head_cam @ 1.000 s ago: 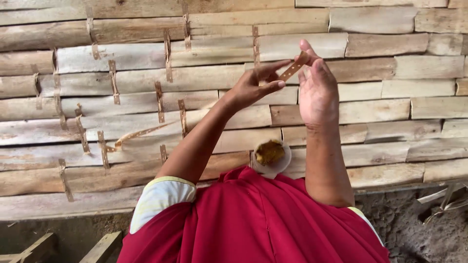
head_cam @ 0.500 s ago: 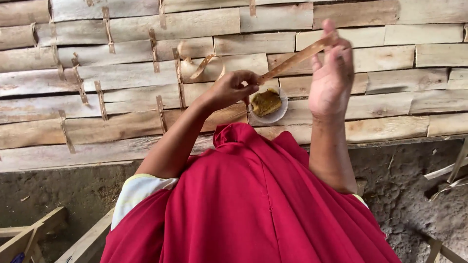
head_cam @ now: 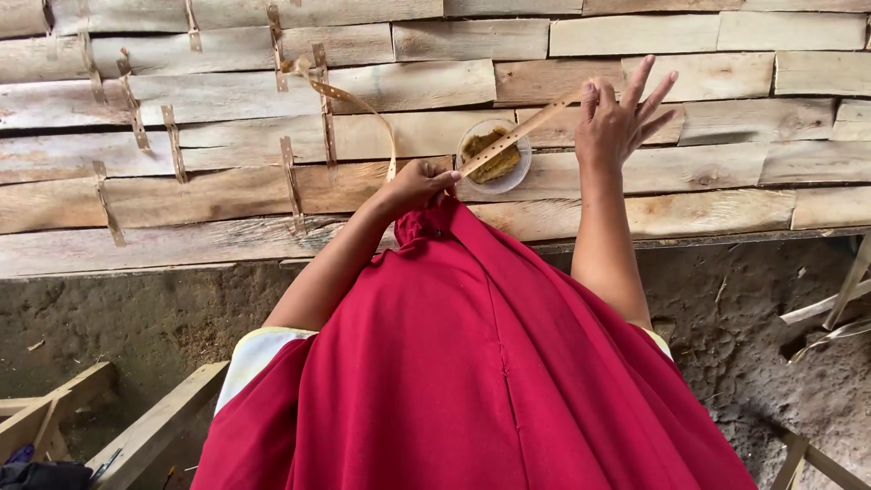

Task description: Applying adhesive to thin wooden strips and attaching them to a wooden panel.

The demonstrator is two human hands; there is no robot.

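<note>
My left hand (head_cam: 419, 184) is closed on a thin tan strip (head_cam: 517, 134), pinching its near end. The strip runs up and right across a small clear bowl (head_cam: 521, 172) of brownish-yellow paste to my right hand (head_cam: 620, 118), whose thumb and forefinger hold its far end while the other fingers are spread. A long curled tail of the strip (head_cam: 363, 102) loops up and left from my left hand. Both hands hover over a bed of flat wooden veneer sheets (head_cam: 689, 159). A red garment (head_cam: 472, 363) covers my front.
Several short tan strips (head_cam: 290, 177) are stuck across the joints between the veneer sheets. Below the sheets' front edge is dirt floor (head_cam: 136, 318). Wooden frame pieces (head_cam: 145, 426) lie at the lower left and scrap slats (head_cam: 830, 308) at the right.
The view has tilted down and the sheets have moved up. My left hand has pulled back toward me and my right hand has stayed out, so the strip now stretches over the paste bowl.
</note>
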